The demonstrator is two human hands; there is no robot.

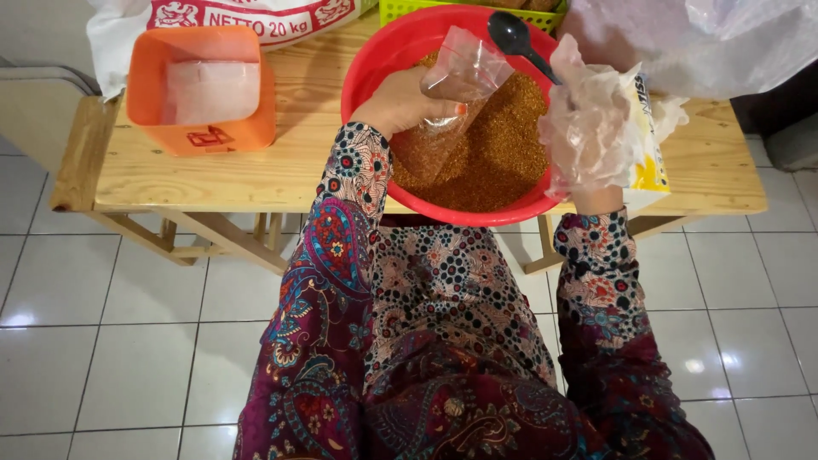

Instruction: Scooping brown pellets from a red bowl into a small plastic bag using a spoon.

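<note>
Biggest thing in view is the white tiled floor (128,358), and over it sits a low wooden table (281,162); the person, in patterned sleeves, is right up against its near edge. At the table's back left there's a big white sack (128,25) with red print, only partly in frame; top right is a heap of clear plastic (707,43).

Middle of the table is a red basin (383,60), holding a reddish-brown grainy stuff (503,153) that covers the bottom; behind it a green basket (400,8) just peeks in. Left of the basin, well apart, is an orange scale (200,89) with a small white packet lying on top.

The left hand (400,102) is bare and sits over the basin's left side; its fingers are curled round the neck of a clear bag (447,106), which hangs down into the basin, partly filled with the same grain and with its mouth sticking up open. The right hand (588,128) wears a loose plastic glove and is at the basin's right rim; its fingers are closed on the handle of a black spoon (511,34), bowl end up above the bag's mouth; a white and yellow packet (652,162) lies just beside that hand.
</note>
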